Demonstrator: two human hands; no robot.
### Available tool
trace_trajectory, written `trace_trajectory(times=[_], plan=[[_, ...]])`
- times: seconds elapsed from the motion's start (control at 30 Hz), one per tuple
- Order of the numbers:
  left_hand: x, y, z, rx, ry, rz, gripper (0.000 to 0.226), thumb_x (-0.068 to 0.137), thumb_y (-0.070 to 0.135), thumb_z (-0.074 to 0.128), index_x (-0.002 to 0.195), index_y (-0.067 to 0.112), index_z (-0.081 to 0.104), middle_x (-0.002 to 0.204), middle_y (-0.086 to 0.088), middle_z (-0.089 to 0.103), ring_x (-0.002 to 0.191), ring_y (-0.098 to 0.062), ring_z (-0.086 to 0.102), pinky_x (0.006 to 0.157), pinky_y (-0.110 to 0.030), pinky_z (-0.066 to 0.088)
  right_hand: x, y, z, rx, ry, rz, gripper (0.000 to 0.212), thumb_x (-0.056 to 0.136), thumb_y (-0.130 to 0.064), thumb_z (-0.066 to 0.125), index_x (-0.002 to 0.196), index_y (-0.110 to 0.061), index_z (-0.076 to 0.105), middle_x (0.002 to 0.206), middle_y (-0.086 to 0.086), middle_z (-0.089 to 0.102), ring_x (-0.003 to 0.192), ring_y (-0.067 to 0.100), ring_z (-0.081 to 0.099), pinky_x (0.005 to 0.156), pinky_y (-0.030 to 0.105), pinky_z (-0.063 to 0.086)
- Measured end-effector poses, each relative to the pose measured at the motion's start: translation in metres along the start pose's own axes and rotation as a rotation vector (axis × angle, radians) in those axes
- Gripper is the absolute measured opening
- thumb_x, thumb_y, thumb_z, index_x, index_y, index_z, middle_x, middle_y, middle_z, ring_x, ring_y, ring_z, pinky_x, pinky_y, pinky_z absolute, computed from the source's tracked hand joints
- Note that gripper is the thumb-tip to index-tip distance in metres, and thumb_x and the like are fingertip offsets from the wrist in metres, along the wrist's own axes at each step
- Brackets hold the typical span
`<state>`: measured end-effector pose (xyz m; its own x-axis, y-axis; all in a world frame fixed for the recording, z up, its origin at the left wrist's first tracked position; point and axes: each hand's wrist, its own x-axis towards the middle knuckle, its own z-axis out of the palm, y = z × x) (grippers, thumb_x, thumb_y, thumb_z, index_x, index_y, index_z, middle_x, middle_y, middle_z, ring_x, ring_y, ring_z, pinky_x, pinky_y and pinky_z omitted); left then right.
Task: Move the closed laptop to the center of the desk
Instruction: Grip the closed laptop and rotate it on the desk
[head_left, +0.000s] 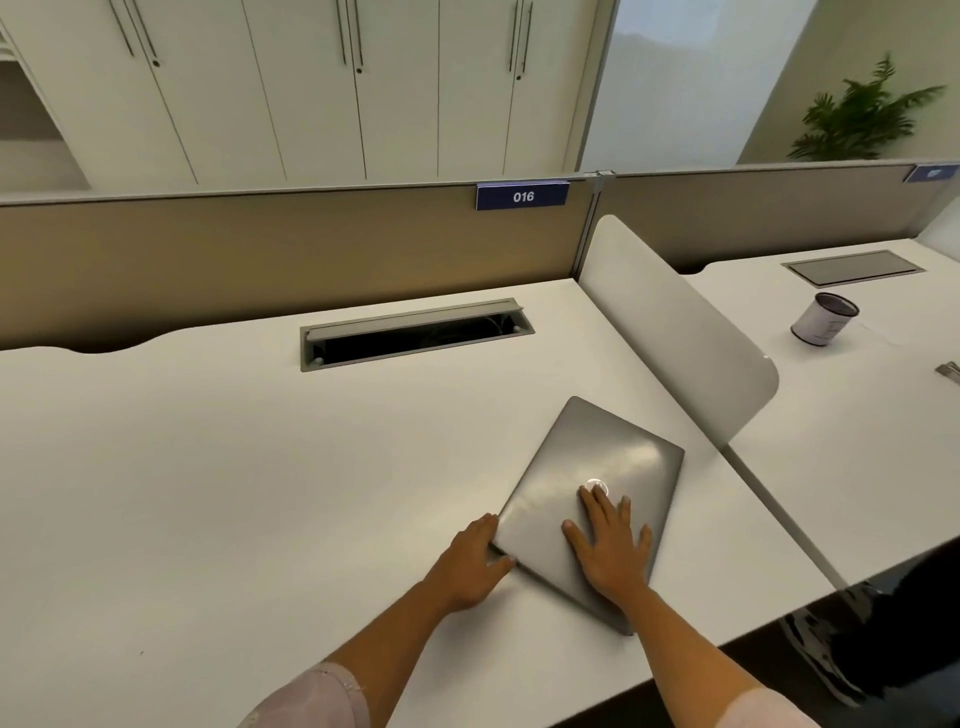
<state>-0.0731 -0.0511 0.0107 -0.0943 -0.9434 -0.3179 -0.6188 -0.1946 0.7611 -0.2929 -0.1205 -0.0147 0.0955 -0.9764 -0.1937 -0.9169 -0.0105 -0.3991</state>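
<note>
A closed grey laptop (597, 467) lies at an angle near the right end of the white desk (234, 493), close to the front edge. My left hand (470, 564) cups the laptop's near left corner, fingers curled against its edge and thumb at its front side. My right hand (610, 545) rests flat on the lid with fingers spread, just below the round logo. The laptop lies flat on the desk surface.
An open cable tray (415, 335) is sunk into the desk at the back. A white rounded divider (675, 332) stands right of the laptop. The neighbouring desk holds a cup (823, 318). A beige partition with a "016" label (522, 196) runs along the back.
</note>
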Motion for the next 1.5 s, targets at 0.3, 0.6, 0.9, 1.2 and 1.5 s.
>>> trace_trajectory(times=[0.3,0.6,0.9,1.2,1.5], plan=[[0.023,0.023,0.025,-0.037,0.076,-0.212,0.075,0.091,0.044,0.056,0.151,0.016,0.021,0.149,-0.01,0.032,0.137,-0.033,0.024,0.112,-0.042,0.027,0.024,0.035,-0.03,0.013,-0.074,-0.011,0.068,0.093,-0.061,0.041,0.152,-0.04,0.015,0.163,-0.013,0.007,0.152,0.023,-0.004,0.119,0.055,0.001],[0.035,0.033,0.034,-0.078,0.188,-0.344,0.075,0.086,0.041,0.064,0.147,0.015,0.028,0.144,-0.012,0.033,0.133,-0.035,0.027,0.108,-0.039,0.03,0.067,0.076,-0.083,0.055,-0.14,0.07,0.067,0.095,-0.051,0.048,0.151,-0.026,0.023,0.162,-0.004,0.014,0.149,0.016,0.017,0.119,0.053,0.015],[0.031,0.032,0.049,0.058,0.253,-0.308,0.088,0.079,0.049,0.069,0.147,0.018,0.023,0.141,-0.008,0.031,0.127,-0.03,0.031,0.099,-0.037,0.039,0.104,0.087,-0.107,0.113,-0.207,0.06,0.085,0.087,-0.037,0.068,0.152,-0.011,0.019,0.161,0.007,0.012,0.147,0.023,0.021,0.118,0.048,0.024],[0.013,0.057,0.075,-0.139,0.321,-0.644,0.095,0.07,0.057,0.073,0.135,0.006,0.026,0.137,-0.01,0.04,0.126,-0.035,0.04,0.099,-0.042,0.041,0.133,0.089,-0.109,0.12,-0.248,0.12,0.109,0.079,-0.038,0.078,0.153,-0.004,0.005,0.162,0.014,0.002,0.151,0.022,0.002,0.122,0.04,0.015],[0.014,0.078,0.077,-0.623,0.209,-0.674,0.086,0.075,0.038,0.078,0.135,0.005,0.024,0.135,-0.013,0.047,0.115,-0.032,0.057,0.098,-0.044,0.052,0.138,0.089,-0.104,0.136,-0.194,0.185,0.105,0.08,-0.051,0.072,0.154,-0.011,0.009,0.159,0.012,0.011,0.145,0.032,0.025,0.118,0.046,0.026]])
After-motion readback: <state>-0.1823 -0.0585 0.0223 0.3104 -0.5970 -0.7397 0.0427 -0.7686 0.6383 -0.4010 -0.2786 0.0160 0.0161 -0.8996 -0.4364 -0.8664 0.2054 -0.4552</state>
